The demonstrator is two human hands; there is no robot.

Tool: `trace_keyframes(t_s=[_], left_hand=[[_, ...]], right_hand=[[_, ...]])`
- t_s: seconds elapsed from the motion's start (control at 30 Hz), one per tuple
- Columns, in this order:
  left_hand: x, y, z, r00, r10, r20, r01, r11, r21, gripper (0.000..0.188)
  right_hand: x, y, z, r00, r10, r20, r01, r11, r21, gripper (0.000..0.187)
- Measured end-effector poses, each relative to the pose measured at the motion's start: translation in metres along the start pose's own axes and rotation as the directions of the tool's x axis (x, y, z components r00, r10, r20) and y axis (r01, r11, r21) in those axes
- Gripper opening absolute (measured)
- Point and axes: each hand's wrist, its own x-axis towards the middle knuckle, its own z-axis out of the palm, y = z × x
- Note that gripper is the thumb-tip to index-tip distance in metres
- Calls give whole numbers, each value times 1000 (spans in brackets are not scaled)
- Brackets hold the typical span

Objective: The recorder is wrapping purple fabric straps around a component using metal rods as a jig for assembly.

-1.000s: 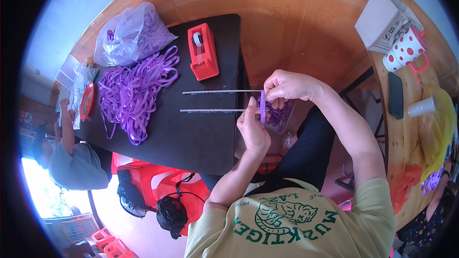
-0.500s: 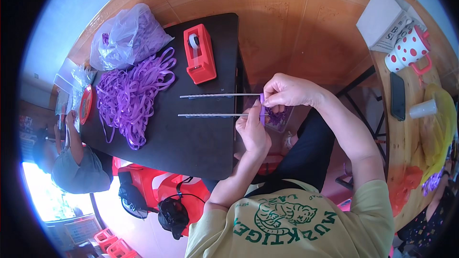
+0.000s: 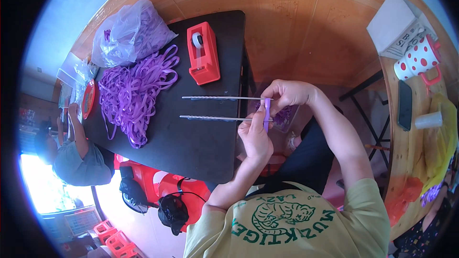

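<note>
Two thin metal rods lie side by side on the black table, the far rod (image 3: pixel 210 98) and the near rod (image 3: pixel 205 117), their ends reaching past its right edge. A purple ribbon (image 3: pixel 267 114) runs across both rods near those ends. My left hand (image 3: pixel 255 138) pinches this ribbon by the near rod's end, thumb raised along it. My right hand (image 3: pixel 290 94) is closed at the far rod's end, with fingertips gripping the ribbon there. The fingers partly hide the rod tips and the ribbon's ends.
Loose purple ribbon (image 3: pixel 131 95) is heaped on the black table (image 3: pixel 201 148), beside a stuffed plastic bag (image 3: pixel 126 33) and a red tape dispenser (image 3: pixel 204 55). Below my hands sits a clear bin (image 3: pixel 286 118) with purple pieces. A wooden table (image 3: pixel 406 162) stands right; another person (image 3: pixel 79 160) sits left.
The right hand has shifted slightly around the far rod's end, and more of the ribbon across the rods now shows. The left hand keeps its pinch. The whole view has shifted slightly.
</note>
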Motion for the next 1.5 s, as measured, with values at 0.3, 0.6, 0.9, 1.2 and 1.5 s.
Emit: trace_keyframes(t_s=[0.3, 0.6, 0.9, 1.2, 1.5], left_hand=[[-10, -2, -16, 996, -35, 79, 37, 999, -35, 14], [-12, 6, -22, 979, -136, 148, 143, 989, -31, 9], [-13, 11, -19, 952, -222, 211, 247, 964, -98, 11], [-16, 15, -19, 943, -259, 209, 278, 959, -64, 13], [-18, 16, -16, 948, -243, 204, 258, 965, -48, 16]], right_hand=[[33, 27, -15, 943, -280, 178, 261, 957, 124, 19], [46, 39, 4, 980, -157, 120, 125, 964, 235, 12], [0, 19, 1, 816, -134, -563, 56, 987, -154, 14], [-32, 25, 50, 838, -175, -516, 190, 981, -25, 32], [0, 56, 47, 908, -366, -204, 413, 703, 578, 31]])
